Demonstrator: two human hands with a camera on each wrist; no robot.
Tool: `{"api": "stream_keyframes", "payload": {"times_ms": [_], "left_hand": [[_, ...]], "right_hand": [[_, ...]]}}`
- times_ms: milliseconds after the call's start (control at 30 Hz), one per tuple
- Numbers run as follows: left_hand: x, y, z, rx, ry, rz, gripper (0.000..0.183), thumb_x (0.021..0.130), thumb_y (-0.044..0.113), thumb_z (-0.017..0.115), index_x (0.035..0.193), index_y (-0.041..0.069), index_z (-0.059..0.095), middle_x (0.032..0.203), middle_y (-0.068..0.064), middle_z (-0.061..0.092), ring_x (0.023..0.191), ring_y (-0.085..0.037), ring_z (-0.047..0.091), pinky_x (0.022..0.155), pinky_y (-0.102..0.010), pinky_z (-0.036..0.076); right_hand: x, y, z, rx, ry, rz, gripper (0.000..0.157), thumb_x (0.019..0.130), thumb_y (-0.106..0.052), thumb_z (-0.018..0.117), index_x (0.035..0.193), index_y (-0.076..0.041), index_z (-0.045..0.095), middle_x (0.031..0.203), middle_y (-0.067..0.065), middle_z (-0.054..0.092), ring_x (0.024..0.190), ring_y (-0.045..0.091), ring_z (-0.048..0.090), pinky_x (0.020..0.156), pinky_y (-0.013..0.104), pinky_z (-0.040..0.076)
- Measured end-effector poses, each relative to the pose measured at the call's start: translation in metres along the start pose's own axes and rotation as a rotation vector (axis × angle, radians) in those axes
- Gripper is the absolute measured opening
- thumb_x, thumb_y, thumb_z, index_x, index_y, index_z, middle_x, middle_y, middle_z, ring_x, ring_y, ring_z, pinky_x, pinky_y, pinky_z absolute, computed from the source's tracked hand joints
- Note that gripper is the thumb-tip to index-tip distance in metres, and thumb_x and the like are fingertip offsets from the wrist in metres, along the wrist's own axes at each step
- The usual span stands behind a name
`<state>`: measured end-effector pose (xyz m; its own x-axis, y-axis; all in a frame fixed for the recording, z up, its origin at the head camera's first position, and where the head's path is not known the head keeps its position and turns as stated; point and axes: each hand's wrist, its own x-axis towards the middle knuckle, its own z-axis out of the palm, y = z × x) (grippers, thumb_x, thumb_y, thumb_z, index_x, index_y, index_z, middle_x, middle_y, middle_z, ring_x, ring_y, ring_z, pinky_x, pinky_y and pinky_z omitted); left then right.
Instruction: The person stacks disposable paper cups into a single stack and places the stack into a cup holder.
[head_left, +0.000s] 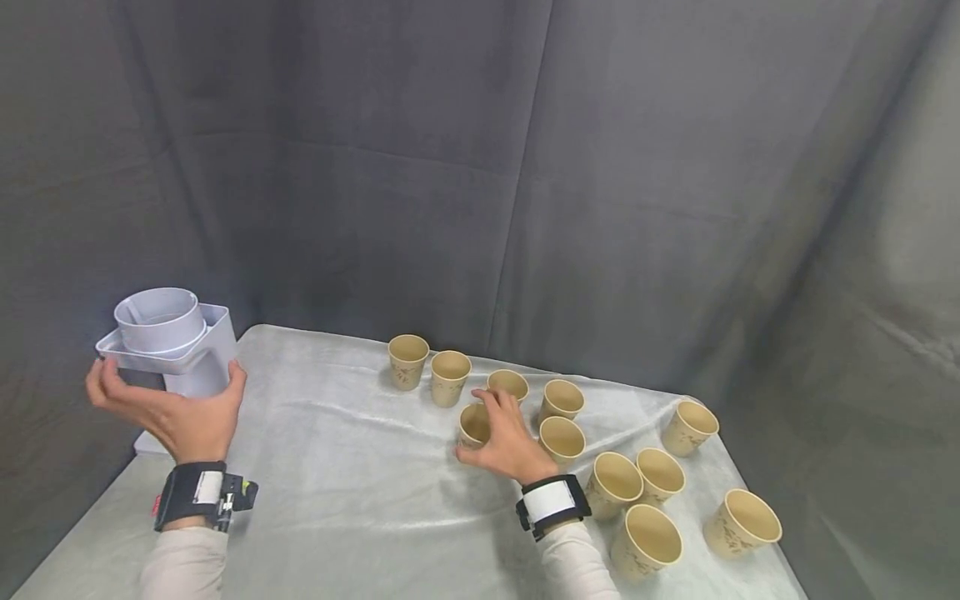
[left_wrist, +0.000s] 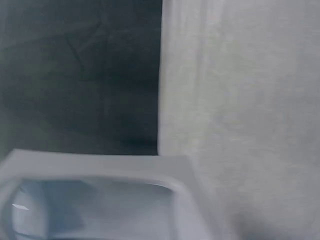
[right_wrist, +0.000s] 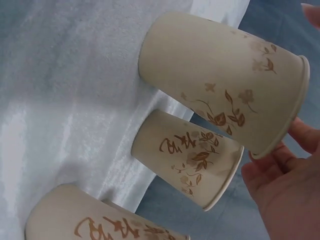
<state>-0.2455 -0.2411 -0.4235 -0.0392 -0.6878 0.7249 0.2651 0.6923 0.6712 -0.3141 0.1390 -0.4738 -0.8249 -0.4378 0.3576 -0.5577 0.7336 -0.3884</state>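
Observation:
At the left in the head view, a pale plastic stand [head_left: 202, 362] carries a round collar on a tray-like top. My left hand [head_left: 183, 417] holds this top from the near side, thumb at its right and fingers at its left edge. Close up, the left wrist view has the top's rim [left_wrist: 100, 165], but no fingers. My right hand [head_left: 510, 442] spreads its thumb and fingers around a beige paper cup [head_left: 472, 425] standing on the table. In the right wrist view, fingertips [right_wrist: 257, 175] lie near the rim of this flower-printed cup [right_wrist: 220, 75], with a gap at the other side.
Several more beige cups stand upright on the pale cloth-covered table [head_left: 337, 483]. Two are at the back, a cup [head_left: 408, 362] and another [head_left: 450, 379]. Others cluster by the right forearm, including one [head_left: 647, 542]. Grey curtains [head_left: 390, 167] hang behind and at the sides.

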Motion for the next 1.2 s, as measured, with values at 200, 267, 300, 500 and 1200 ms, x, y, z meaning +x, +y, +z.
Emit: {"api": "stream_keyframes", "payload": {"times_ms": [200, 267, 300, 500, 1200], "left_hand": [[-0.008, -0.044, 0.002, 0.09, -0.097, -0.203, 0.113, 0.053, 0.046, 0.081, 0.14, 0.017, 0.015, 0.141, 0.0, 0.016, 0.131, -0.008, 0.011, 0.109, -0.032, 0.015], [-0.01, -0.057, 0.004, 0.122, -0.16, -0.264, 0.117, 0.051, 0.049, 0.081, 0.141, 0.02, 0.013, 0.141, 0.003, 0.014, 0.13, -0.007, 0.011, 0.11, -0.031, 0.014], [-0.01, -0.062, 0.005, 0.138, -0.192, -0.29, 0.119, 0.05, 0.05, 0.081, 0.142, 0.021, 0.011, 0.142, 0.004, 0.014, 0.131, -0.006, 0.011, 0.11, -0.031, 0.013], [-0.008, -0.077, 0.009, 0.192, -0.303, -0.386, 0.126, 0.052, 0.053, 0.08, 0.144, 0.024, -0.001, 0.145, 0.006, 0.008, 0.133, -0.006, 0.006, 0.112, -0.03, 0.009], [0.007, -0.103, 0.025, 0.162, -0.444, -0.45, 0.118, 0.061, 0.046, 0.078, 0.143, 0.033, -0.007, 0.144, 0.008, 0.008, 0.132, -0.007, 0.011, 0.112, -0.032, 0.008]], "right_hand": [[0.002, 0.002, 0.004, 0.013, -0.013, 0.007, 0.085, 0.061, -0.051, 0.073, 0.132, -0.016, 0.041, 0.129, 0.004, 0.038, 0.122, 0.018, 0.032, 0.099, 0.04, 0.039], [0.003, 0.002, 0.006, 0.022, -0.021, 0.008, 0.085, 0.061, -0.05, 0.073, 0.132, -0.015, 0.041, 0.129, 0.004, 0.038, 0.122, 0.018, 0.031, 0.099, 0.04, 0.039], [0.003, 0.003, 0.006, 0.024, -0.027, 0.009, 0.085, 0.062, -0.05, 0.072, 0.133, -0.015, 0.041, 0.128, 0.004, 0.038, 0.122, 0.018, 0.031, 0.099, 0.039, 0.038], [0.005, 0.003, 0.011, 0.013, -0.057, 0.017, 0.084, 0.063, -0.049, 0.071, 0.133, -0.014, 0.041, 0.125, 0.002, 0.039, 0.121, 0.017, 0.031, 0.099, 0.037, 0.038], [0.002, 0.008, 0.016, 0.02, -0.047, 0.01, 0.064, 0.074, -0.034, 0.065, 0.131, -0.013, 0.043, 0.123, 0.004, 0.042, 0.12, 0.02, 0.035, 0.1, 0.037, 0.037]]}}
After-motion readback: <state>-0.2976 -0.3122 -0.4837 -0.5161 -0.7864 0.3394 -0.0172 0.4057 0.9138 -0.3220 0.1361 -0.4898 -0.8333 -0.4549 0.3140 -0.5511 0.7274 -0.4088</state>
